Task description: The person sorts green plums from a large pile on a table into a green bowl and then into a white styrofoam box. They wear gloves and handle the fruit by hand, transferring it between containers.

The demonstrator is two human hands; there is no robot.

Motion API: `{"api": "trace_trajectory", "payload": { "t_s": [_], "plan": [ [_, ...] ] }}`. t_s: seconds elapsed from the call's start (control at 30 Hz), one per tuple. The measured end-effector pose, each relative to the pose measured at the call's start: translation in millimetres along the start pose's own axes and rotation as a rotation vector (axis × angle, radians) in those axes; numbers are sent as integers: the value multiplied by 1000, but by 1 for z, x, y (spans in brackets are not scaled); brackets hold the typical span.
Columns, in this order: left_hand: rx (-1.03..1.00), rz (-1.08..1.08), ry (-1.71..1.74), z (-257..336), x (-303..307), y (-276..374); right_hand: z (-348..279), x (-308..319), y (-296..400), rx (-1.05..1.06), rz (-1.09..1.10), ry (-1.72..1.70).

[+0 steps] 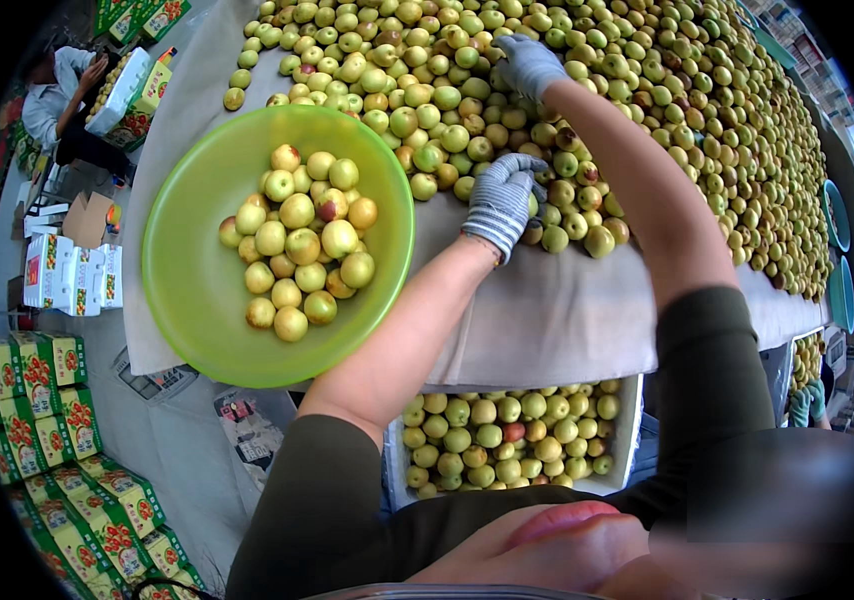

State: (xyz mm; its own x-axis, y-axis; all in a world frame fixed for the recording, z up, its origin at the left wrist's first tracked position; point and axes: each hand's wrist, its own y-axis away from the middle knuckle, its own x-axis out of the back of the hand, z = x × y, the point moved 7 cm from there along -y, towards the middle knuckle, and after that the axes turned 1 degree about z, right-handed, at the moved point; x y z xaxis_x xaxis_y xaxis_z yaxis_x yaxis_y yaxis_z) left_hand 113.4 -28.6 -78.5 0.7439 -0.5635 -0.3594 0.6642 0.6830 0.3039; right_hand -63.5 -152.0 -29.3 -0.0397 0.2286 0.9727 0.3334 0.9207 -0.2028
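Note:
A large heap of green and reddish jujube-like fruits (667, 97) lies on a cloth-covered table (562, 322). My left hand (503, 199), in a grey striped knit glove, rests at the heap's near edge, its fingers curled by a green fruit; whether it grips that fruit cannot be told. Farther up, my right hand (532, 66), in a grey glove, reaches into the heap, its fingertips hidden among the fruits. Left of my left hand stands a green plastic bowl (179, 247) with a pile of the same fruits (303, 244) in it.
Below the table's near edge sits a white crate of fruits (626, 442). Printed cartons (82, 510) are stacked at lower left, near a scale (153, 382). A person (59, 94) sits at upper left beside a filled box. Another person's gloved hands (807, 403) show at far right, below teal basins (842, 292).

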Motion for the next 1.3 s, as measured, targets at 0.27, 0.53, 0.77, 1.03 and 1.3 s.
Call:
{"api": "trace_trajectory", "payload": {
  "t_s": [0.27,0.53,0.77,1.03,1.3],
  "plan": [
    [7,-35,255,-9,12,-10,-8,-48,-37,-117,-416,66],
    [260,-31,643,-12,0,-7,-18,-9,36,2,-365,33],
    [314,-53,822,-2,2,-2,-27,39,72,192,-102,-432],
    [329,-108,969,-11,-2,-1,36,-29,-56,-152,-62,384],
    [317,-45,1257,3,5,-2,29,-16,-50,-184,-226,203]
  ]
}}
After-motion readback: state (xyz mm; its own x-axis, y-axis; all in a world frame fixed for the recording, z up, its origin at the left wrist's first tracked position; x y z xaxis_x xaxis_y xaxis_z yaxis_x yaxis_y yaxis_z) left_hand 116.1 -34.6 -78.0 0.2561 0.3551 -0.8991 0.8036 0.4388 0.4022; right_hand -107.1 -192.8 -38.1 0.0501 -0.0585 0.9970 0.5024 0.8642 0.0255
